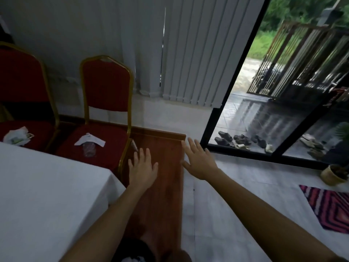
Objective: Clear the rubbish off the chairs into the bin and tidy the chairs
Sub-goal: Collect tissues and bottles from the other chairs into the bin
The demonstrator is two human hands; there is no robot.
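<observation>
Two red chairs with gold frames stand side by side against the wall. On the nearer chair (105, 86) lie a white paper scrap (90, 141) and a clear plastic bottle (89, 148). The left chair (20, 76) carries a crumpled white plastic bag (17, 136) on its seat. A small wrapper (134, 145) lies on the floor beside the nearer chair's leg. My left hand (142, 167) hovers with fingers spread just right of that chair, holding nothing. To its right, my right hand (198, 160) is stretched out empty, fingers straight. No bin is in view.
A table with a white cloth (47, 195) fills the lower left, close to the chairs. A red-brown carpet strip (160, 186) runs under my hands. A black-framed glass door (236, 80) stands right, with shoes outside. A woven basket (332, 174) and striped rug (328, 207) lie at right.
</observation>
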